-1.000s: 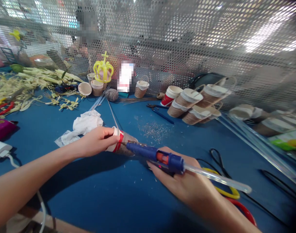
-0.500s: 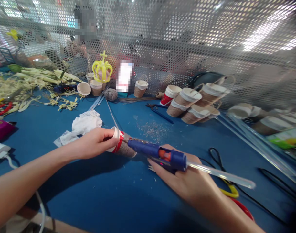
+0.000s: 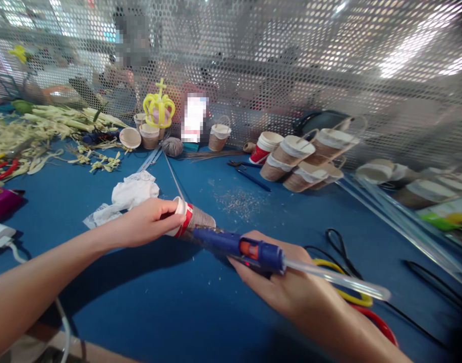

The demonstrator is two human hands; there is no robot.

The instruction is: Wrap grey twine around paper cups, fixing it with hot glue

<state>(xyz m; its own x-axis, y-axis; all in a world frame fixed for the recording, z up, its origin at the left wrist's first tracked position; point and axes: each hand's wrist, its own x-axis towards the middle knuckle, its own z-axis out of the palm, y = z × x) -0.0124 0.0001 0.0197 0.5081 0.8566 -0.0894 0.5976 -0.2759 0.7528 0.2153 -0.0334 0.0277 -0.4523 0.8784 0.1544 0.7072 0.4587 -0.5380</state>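
My left hand (image 3: 155, 222) is closed on the white rim end of a red and white paper cup (image 3: 186, 220), which lies tilted on its side above the table. Grey-brown twine (image 3: 203, 218) wraps the cup's far part, and a strand of it leads back toward a grey ball of yarn (image 3: 172, 146). In my right hand (image 3: 282, 275) is a blue glue gun (image 3: 231, 243), gripped from below. Its nozzle points left at the cup's lower side; whether the tip touches cannot be made out. A clear glue stick (image 3: 340, 282) sticks out of its back end.
Twine-wrapped cups (image 3: 297, 151) stand stacked at the back right, near blue pliers (image 3: 249, 176). Crumpled white cloth (image 3: 135, 191) lies beyond my left hand. Scissors with yellow and red handles (image 3: 367, 300) lie under my right wrist. Dry plant husks (image 3: 57, 121) cover the back left. Perforated metal (image 3: 234, 65) closes off the back.
The glue gun in my right hand has moved slightly left and down, its nozzle now lower along the cup. More of the twine wrapping shows. My left hand has stayed put.
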